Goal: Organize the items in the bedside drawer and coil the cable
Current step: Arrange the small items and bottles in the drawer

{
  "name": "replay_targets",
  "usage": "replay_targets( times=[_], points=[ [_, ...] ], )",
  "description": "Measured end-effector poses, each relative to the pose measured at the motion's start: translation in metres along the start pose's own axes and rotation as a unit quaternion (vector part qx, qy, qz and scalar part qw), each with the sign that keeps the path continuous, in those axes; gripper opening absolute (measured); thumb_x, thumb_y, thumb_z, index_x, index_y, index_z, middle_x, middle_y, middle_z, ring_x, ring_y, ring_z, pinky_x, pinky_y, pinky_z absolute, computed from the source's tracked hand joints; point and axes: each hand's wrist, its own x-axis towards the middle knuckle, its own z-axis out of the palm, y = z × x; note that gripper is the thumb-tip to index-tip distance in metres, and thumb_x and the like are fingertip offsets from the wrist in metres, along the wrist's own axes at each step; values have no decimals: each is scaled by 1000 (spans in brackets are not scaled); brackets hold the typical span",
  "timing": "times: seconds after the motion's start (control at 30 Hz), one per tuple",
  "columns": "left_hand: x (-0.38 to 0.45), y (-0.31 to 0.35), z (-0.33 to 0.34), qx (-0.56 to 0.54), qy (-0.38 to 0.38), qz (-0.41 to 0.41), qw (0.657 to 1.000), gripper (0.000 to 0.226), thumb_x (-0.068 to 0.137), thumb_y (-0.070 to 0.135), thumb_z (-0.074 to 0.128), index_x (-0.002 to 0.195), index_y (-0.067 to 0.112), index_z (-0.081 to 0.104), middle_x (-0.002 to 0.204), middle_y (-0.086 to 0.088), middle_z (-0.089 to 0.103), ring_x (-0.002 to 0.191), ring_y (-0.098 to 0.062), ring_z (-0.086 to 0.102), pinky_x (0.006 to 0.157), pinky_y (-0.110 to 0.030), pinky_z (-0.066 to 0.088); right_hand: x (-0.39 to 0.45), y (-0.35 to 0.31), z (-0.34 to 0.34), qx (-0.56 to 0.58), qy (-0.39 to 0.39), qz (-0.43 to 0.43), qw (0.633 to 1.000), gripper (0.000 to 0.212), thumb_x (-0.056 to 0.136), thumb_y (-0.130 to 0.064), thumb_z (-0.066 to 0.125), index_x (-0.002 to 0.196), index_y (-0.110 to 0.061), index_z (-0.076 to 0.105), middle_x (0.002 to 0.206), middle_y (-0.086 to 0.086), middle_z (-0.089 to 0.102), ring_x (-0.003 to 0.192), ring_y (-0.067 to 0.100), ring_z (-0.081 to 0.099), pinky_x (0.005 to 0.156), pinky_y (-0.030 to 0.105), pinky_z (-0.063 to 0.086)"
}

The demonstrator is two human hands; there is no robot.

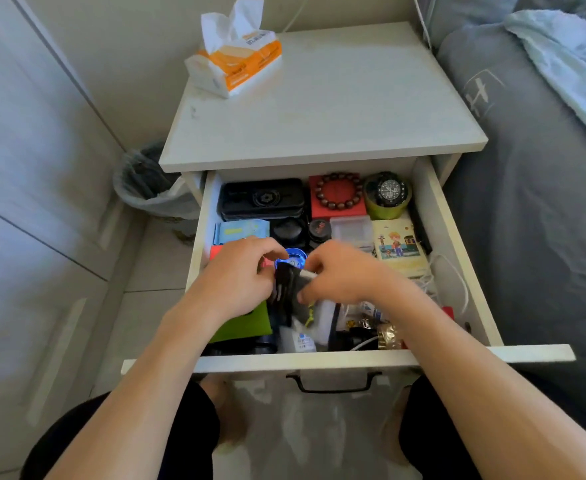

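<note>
I have both hands over the middle of the open drawer [457, 237], working on a small black bundle [289, 289] that sits between them, just above the clutter at the drawer's front. It looks like a black cable or strap with a pale tip poking out toward my right hand; I cannot tell for sure which. My left hand [239, 275] has its fingers curled round the bundle's left edge, thumb tucked in. My right hand [336, 271] pinches the upper right of it, near that pale tip, fingers bent and knuckles up.

I judge the bundle light and limp: it will flop and spring open if I let go, so I should keep one hand clamped on the gathered loops while the other feeds slack. The stiffer end is the best place to steer from.

A white cable [457, 289] lies loose along the drawer's right side, beside the picture card [398, 245]. It looks thin, soft and prone to snagging on things nearby; I would lift it by the middle of its loop.

Both forearms reach in from the near edge, wrists a little bent down, hands nearly touching. The back row, with the black case [262, 199], beads [338, 192] and watch [390, 192], looks already tidy.
</note>
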Motion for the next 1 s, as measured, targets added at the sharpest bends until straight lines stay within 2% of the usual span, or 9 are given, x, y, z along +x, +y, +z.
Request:
replay_targets(
  times=[0.1, 0.23, 0.33, 0.43, 0.53, 0.67, 0.77, 0.9, 1.0],
  points=[
    [6, 14, -4, -131, 23, -19, 991, 22, 96, 20, 61, 114, 29, 68, 108, 12, 69, 100, -5, 64, 90, -28, 53, -12, 15, -25, 179, 87, 18, 980, 13, 75, -19, 78, 82, -16, 68, 74, 1, 61, 65, 14, 52, 57, 28, 37],
    [14, 32, -11, -306, -31, -62, 949, 14, 92, 32, 68, 105, 36, 71, 94, 10, 76, 93, -9, 71, 84, -39, 59, -27, 29, -32, 360, 155, 20, 920, 12, 79, -14, 78, 85, -20, 70, 80, -2, 70, 66, 9, 60, 63, 24, 42],
    [16, 29, -10, -165, 0, -54, 985, 11, 92, 32, 68, 103, 32, 70, 93, 13, 73, 84, -4, 68, 76, -26, 54, -29, 35, -28, 360, 184, 28, 914, 9, 80, -14, 76, 85, -19, 71, 76, 0, 69, 65, 12, 58, 64, 29, 43],
    [11, 18, -7, 41, 37, -55, 997, 24, 91, 25, 63, 115, 28, 65, 108, 12, 63, 98, -8, 61, 83, -31, 49, -30, 32, -22, 322, 165, 32, 932, 9, 82, -12, 67, 83, -19, 71, 73, 2, 64, 58, 10, 48, 57, 27, 37],
    [7, 2, -8, 141, -28, -69, 987, 47, 90, 26, 60, 136, 26, 53, 130, -3, 59, 121, -25, 53, 98, -39, 45, -26, 21, -16, 265, 142, 23, 953, 16, 83, -11, 60, 91, -19, 71, 88, 8, 70, 72, 16, 56, 63, 29, 41],
    [10, -13, -20, 222, -98, -94, 966, 62, 95, 49, 54, 150, 25, 36, 148, -6, 45, 136, -26, 44, 110, -39, 36, -21, 13, -10, 189, 105, 12, 976, 18, 85, -13, 56, 92, -24, 69, 86, 1, 69, 71, 13, 58, 55, 23, 41],
    [6, -19, -25, 201, -97, -94, 970, 53, 90, 56, 61, 135, 30, 52, 132, 0, 55, 122, -20, 53, 101, -36, 41, -19, 9, -5, 170, 101, 19, 980, 28, 86, -9, 50, 81, -31, 68, 77, -7, 65, 71, 12, 60, 54, 22, 41],
    [-2, -19, -27, 157, -82, -77, 981, 27, 84, 55, 69, 76, 33, 56, 88, 8, 54, 88, -17, 53, 72, -33, 36, -19, 5, -2, 184, 141, 23, 972, 37, 85, -1, 40, 79, -21, 71, 70, -5, 60, 66, 14, 53, 54, 22, 38],
    [-7, -16, -34, -5, -50, -45, 998, 20, 83, 42, 76, 79, 28, 63, 88, 8, 65, 84, -12, 61, 69, -30, 43, -18, 7, -4, 221, 187, 37, 957, 37, 86, 0, 40, 73, -20, 68, 69, -2, 57, 66, 16, 51, 53, 23, 36]
  ],
)
